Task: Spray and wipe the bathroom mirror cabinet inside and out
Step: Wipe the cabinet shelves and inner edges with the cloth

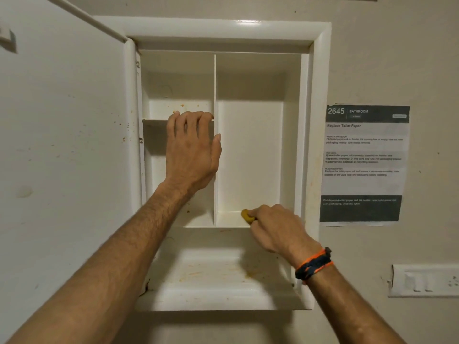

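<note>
The white wall cabinet (320,120) stands open, its door (62,145) swung out to the left. A vertical divider (215,145) splits the inside; a small shelf (154,120) crosses the left half. My left hand (191,150) hooks its fingers over that shelf's front edge, thumb against the divider. My right hand (275,227) grips a small yellow cloth or sponge (247,216) and presses it on the floor of the right compartment. Orange-brown stains mark the lower open ledge (211,271) and the back wall above the shelf.
A printed paper sheet (363,162) headed "2645 Bathroom" is taped to the wall right of the cabinet. A white switch plate (424,280) sits lower right. A band of orange and dark thread circles my right wrist (314,265). No spray bottle is in view.
</note>
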